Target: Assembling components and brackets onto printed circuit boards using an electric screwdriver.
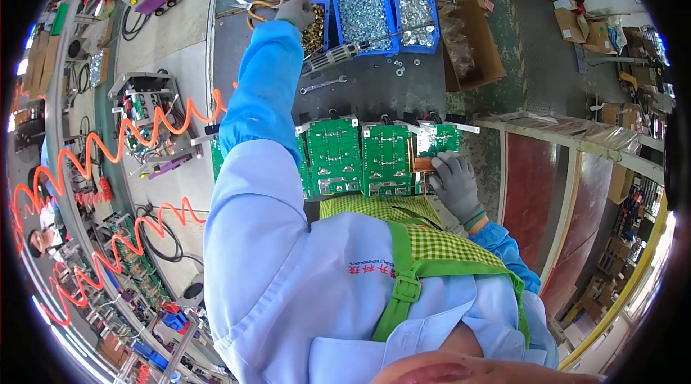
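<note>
Fingers of grey-gloved left hand dipped, grip unclear, in bin of small brass-coloured metal nuts; right hand flat on green circuit boards far behind.

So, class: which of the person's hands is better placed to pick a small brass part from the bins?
Left. The left hand already reaches the bin of brass parts, while the right hand rests on the green circuit boards, far from the bins.

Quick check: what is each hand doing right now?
Left hand: reaching into the bin of brass parts; grip cannot be told.
Right hand: resting on copper strip, nothing clearly held.
</note>
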Tool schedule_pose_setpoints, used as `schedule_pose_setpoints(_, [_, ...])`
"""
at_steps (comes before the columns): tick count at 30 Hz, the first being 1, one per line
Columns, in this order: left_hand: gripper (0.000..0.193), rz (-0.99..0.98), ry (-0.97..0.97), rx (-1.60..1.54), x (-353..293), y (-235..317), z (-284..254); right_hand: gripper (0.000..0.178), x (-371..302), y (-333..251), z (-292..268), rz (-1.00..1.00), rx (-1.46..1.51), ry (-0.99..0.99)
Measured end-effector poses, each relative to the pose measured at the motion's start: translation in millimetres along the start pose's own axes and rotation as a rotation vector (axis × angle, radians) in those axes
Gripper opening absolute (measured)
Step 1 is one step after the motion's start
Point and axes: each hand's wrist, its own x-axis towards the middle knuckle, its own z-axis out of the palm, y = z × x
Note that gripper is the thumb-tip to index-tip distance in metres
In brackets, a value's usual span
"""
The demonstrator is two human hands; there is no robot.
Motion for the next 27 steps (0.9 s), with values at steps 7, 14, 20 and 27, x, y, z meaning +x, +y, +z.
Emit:
schedule_pose_setpoints(7, [0.017, -0.363, -0.021, -1.358, -15.5, -21.4, 9.7, 0.038, -2.6, -2.8, -8.2, 0.022, 0.058, 0.026])
schedule_pose_setpoints(14, [0.017, -0.546, 0.026, -1.681, -54.6, 16.4, -15.7, 0.038, -5.8, -2.6, -5.0, 0.009, 0.072, 0.008])
schedule_pose_setpoints(20, [0.013, -0.322, 0.041, -1.65, -19.3, -49.8, 29.8, 0.038, -4.0, 0.8, -6.8, -0.023, 0.113, 0.035])
schedule_pose_setpoints(27, [0.021, 0.157, -0.067, -1.85, -24.6, -87.8, -1.5, 0.038, -10.6, 1.7, -7.6, -0.084, 0.166, 0.067])
